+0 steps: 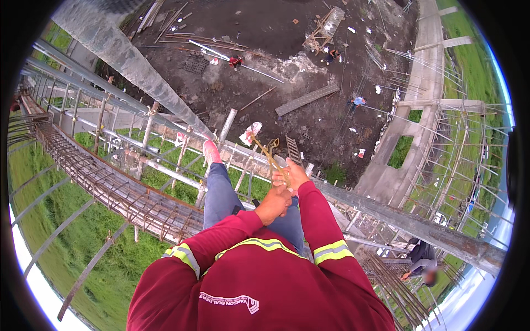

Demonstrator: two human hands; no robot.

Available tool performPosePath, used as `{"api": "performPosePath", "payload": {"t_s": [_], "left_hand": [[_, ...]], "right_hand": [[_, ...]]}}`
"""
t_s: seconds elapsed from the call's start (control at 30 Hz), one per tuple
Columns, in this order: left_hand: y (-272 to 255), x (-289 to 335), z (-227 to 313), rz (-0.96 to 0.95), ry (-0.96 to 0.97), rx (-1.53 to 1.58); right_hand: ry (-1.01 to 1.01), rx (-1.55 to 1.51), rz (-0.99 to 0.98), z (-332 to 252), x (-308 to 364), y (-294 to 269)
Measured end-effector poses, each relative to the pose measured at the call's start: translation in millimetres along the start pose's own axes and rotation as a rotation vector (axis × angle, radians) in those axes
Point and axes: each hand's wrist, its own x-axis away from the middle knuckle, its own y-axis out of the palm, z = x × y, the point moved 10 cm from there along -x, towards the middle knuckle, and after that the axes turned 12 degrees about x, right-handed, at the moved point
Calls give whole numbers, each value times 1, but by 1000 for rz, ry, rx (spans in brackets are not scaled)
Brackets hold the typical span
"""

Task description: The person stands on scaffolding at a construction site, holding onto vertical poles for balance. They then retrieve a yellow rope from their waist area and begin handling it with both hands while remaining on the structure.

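Near the middle of the head view my hands meet in front of my body, high above the ground. My left hand [275, 204] is closed, its fingers pinched on the lower end of a yellow rope [269, 157]. Touching it, my right hand [291, 175] curls its fingers around the same rope a little farther up. A yellowish loop or hook [273, 144] stands out beside the rope. The rope's far end appears to meet a white and red bag [251, 133]; whether it is tied there I cannot tell. My pink shoe [211, 152] rests near a thick grey pipe.
The thick grey pipe [138, 66] slants down from upper left. Another long metal pipe [408, 220] runs past my right arm. A rebar cage [116, 182] curves along the left. Several people are below; one person [423, 259] is at lower right beside rebar.
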Motion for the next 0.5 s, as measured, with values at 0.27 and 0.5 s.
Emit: {"api": "performPosePath", "payload": {"t_s": [0.27, 0.5], "left_hand": [[-9, 12, -35, -297, -271, 236], [-120, -175, -6, 111, -99, 593]], "right_hand": [[-254, 54, 54, -82, 58, 37], [-486, 568, -135, -45, 286, 94]]}}
